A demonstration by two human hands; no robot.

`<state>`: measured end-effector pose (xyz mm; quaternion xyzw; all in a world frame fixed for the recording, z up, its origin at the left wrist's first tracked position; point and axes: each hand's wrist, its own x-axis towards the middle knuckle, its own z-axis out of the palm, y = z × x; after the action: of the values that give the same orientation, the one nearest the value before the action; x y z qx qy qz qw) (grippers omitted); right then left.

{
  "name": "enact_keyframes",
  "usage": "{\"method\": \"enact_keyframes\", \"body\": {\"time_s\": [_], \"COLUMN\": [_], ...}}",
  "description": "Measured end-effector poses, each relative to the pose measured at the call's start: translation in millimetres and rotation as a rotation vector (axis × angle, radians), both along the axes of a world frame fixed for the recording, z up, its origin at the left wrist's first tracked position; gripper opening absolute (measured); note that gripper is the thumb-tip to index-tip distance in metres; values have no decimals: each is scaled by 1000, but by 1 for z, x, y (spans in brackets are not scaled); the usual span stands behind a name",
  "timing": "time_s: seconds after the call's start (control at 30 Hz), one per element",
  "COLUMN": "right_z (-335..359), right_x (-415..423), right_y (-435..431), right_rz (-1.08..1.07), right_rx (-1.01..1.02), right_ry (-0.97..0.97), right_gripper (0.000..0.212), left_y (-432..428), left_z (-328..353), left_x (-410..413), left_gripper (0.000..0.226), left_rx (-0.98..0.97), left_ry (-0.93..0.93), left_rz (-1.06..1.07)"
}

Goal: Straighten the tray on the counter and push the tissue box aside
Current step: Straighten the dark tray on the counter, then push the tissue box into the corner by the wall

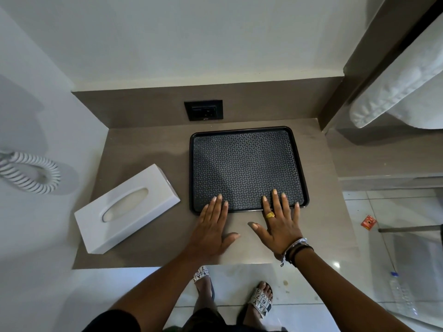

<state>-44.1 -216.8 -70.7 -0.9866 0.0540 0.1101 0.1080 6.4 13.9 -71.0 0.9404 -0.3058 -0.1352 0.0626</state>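
A black tray (247, 168) with a patterned mat lies on the brown counter (148, 149), nearly square to the back wall. My left hand (212, 226) lies flat, fingers spread, its fingertips resting over the tray's near rim on the left. My right hand (279, 221), wearing a gold ring, is also flat with its fingertips on the tray's near edge on the right. A white tissue box (127, 207) sits angled on the counter left of the tray, apart from both hands.
A black wall socket (203, 110) sits in the backsplash behind the tray. A coiled phone cord (31, 173) hangs on the left wall. White bedding (402, 87) is at the right. A plastic bottle (400, 293) lies on the tiled floor.
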Motion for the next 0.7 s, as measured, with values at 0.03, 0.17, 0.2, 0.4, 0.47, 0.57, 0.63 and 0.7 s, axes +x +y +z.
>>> {"method": "enact_keyframes", "body": {"time_s": [0.03, 0.17, 0.2, 0.4, 0.47, 0.57, 0.63, 0.7], "right_z": [0, 1, 0, -3, -5, -5, -4, 0], "right_x": [4, 23, 28, 46, 50, 52, 52, 51], "right_y": [1, 0, -1, -5, -6, -8, -8, -6], "right_rz": [-3, -8, -7, -11, -12, -9, -10, -9], "right_rx": [0, 1, 4, 15, 15, 25, 37, 33], "right_ry": [-5, -6, -6, 0, 6, 1, -25, -65], "right_gripper": [87, 87, 86, 83, 82, 83, 84, 86], "left_y": [0, -2, -2, -5, -4, -4, -3, -2], "left_z": [0, 0, -1, -5, -6, -5, -3, 1], "left_x": [5, 24, 29, 48, 49, 50, 50, 49], "left_gripper": [92, 92, 92, 93, 93, 93, 93, 92], "left_rx": [0, -15, -17, -16, -17, -28, -51, -83], "left_ry": [-4, -33, -43, -45, -42, -24, -15, -15], "left_rz": [-3, -9, -10, -3, 0, 6, 10, 15]}}
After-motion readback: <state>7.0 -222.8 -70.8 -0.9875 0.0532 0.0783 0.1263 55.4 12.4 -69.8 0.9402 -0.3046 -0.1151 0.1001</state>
